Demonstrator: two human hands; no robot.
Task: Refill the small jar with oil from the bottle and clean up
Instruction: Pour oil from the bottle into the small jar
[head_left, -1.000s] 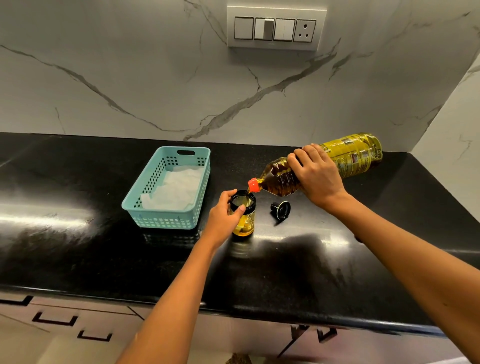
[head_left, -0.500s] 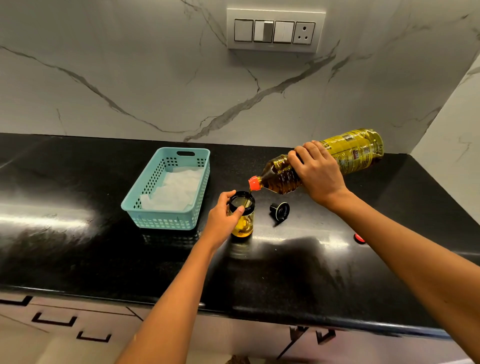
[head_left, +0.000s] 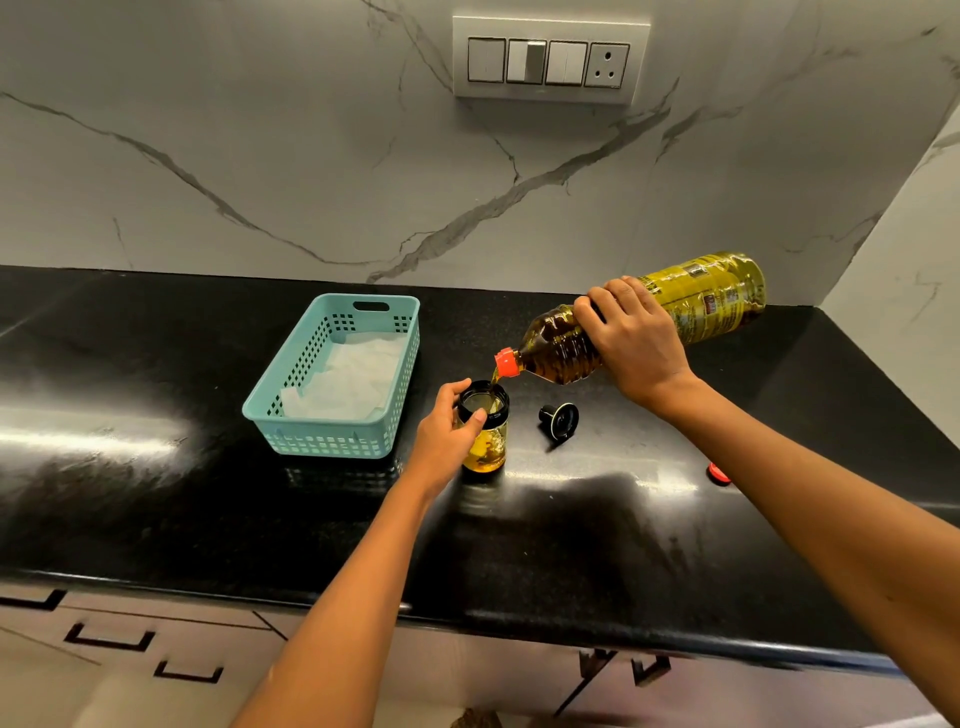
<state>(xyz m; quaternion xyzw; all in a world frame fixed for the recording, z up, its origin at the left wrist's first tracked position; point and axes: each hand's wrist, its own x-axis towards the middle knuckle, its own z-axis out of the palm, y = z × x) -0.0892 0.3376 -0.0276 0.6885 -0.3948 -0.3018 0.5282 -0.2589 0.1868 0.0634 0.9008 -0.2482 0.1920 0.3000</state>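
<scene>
A small glass jar (head_left: 488, 447) with a black rim stands upright on the black counter, partly filled with golden oil. My left hand (head_left: 444, 441) grips its left side, thumb on the rim. My right hand (head_left: 631, 343) holds a large oil bottle (head_left: 711, 301) tipped nearly flat, its orange neck (head_left: 506, 362) just above the jar's mouth. A thin stream of oil runs from the neck into the jar. The jar's black lid (head_left: 560, 420) lies on the counter just right of the jar. The bottle's red cap (head_left: 719, 474) lies farther right.
A teal plastic basket (head_left: 291, 410) holding white paper towels (head_left: 348, 379) sits left of the jar. The black counter (head_left: 156, 493) meets a marble wall behind and on the right. Its front edge runs above drawers. A switch panel (head_left: 550, 60) is on the wall.
The bottle lifted slightly half a second ago and has now tipped down again, with oil streaming into the jar. My left hand has stayed on the jar.
</scene>
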